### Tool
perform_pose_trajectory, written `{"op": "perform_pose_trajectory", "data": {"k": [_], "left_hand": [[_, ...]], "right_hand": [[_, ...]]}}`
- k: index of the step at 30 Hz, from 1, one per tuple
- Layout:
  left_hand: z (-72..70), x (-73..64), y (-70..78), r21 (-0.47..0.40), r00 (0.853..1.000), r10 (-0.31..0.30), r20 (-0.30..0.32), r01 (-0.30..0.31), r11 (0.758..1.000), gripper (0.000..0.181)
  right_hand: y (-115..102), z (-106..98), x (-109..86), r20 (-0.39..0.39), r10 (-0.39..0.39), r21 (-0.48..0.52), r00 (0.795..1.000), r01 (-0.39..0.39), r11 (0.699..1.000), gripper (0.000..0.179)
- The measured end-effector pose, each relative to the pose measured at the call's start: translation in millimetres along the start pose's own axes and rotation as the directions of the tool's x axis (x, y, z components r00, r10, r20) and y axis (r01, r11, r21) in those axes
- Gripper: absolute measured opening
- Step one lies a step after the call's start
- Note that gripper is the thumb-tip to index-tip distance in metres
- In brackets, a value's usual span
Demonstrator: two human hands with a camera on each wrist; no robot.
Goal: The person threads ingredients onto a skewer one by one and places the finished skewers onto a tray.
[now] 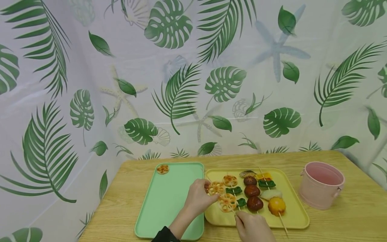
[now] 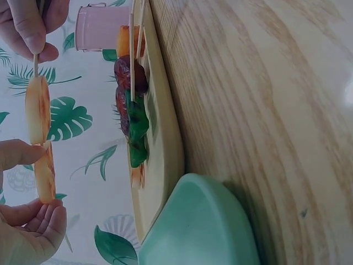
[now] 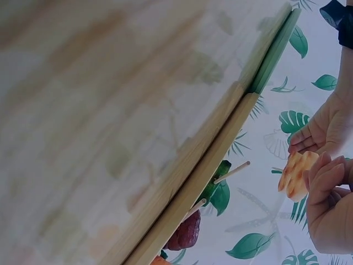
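Over the left edge of the yellow tray, a skewer carrying two lotus root slices is raised between both hands. My left hand pinches the far slice between thumb and fingers; the left wrist view shows that slice held edge-on. With curled fingers, my right hand grips the bare stick at the near end. Another lotus root slice lies alone at the far left corner of the green tray.
On the yellow tray lie several skewers: one with a lotus slice and green pieces, one with brown mushroom-like pieces, one with a yellow round piece whose stick overhangs the front rim. A pink bucket stands at right.
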State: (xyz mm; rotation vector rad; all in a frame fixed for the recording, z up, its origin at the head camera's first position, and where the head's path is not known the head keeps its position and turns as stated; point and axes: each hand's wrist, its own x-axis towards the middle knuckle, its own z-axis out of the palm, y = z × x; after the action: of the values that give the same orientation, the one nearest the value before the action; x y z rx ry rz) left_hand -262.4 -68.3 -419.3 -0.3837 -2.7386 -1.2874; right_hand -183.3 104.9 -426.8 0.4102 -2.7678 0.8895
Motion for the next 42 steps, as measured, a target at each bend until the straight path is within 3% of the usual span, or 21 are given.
{"op": "perform_pose_trajectory", "data": {"k": [7, 14, 24, 29, 35, 39, 42], "left_hand": [[1.3, 0.5, -3.2, -0.018, 1.000, -0.007, -0.009, 0.007, 1.000, 0.038], [2.9, 0.6, -9.4, -0.016, 1.000, 0.008, -0.011, -0.009, 1.000, 0.039], [-10.0, -3.6, -14.1, -0.071, 1.000, 0.007, 0.007, -0.006, 0.997, 0.044], [-29.9, -0.7, -24.0, -0.100, 0.999, 0.015, -0.036, -0.018, 0.995, 0.036], [-68.1, 14.6, -52.9, 0.083, 0.985, 0.067, -0.156, -0.054, 0.995, 0.030], [-89.2, 27.7, -76.0, 0.173, 0.973, 0.062, -0.224, -0.023, 0.985, 0.026], [-100.4, 37.1, -89.3, 0.205, 0.971, 0.022, -0.237, 0.028, 0.978, 0.027]], "right_hand": [[0.6, 1.5, 1.3, 0.036, 0.003, 0.002, 0.999, -0.003, 1.000, 0.010], [1.6, 3.0, 1.6, 0.035, -0.044, 0.025, 0.998, 0.044, 0.999, 0.031], [4.1, -6.3, 8.1, 0.034, 0.009, 0.103, 0.999, -0.012, 0.995, 0.009], [9.1, -12.1, 4.4, 0.077, 0.057, 0.135, 0.995, -0.067, 0.989, 0.010], [21.6, -21.6, -8.9, 0.053, 0.137, 0.081, 0.989, -0.141, 0.987, 0.009], [28.9, -24.5, -21.3, 0.039, 0.243, 0.020, 0.969, -0.244, 0.970, 0.008], [35.3, -24.3, -30.0, 0.005, 0.248, -0.048, 0.969, -0.247, 0.968, 0.005]]}}
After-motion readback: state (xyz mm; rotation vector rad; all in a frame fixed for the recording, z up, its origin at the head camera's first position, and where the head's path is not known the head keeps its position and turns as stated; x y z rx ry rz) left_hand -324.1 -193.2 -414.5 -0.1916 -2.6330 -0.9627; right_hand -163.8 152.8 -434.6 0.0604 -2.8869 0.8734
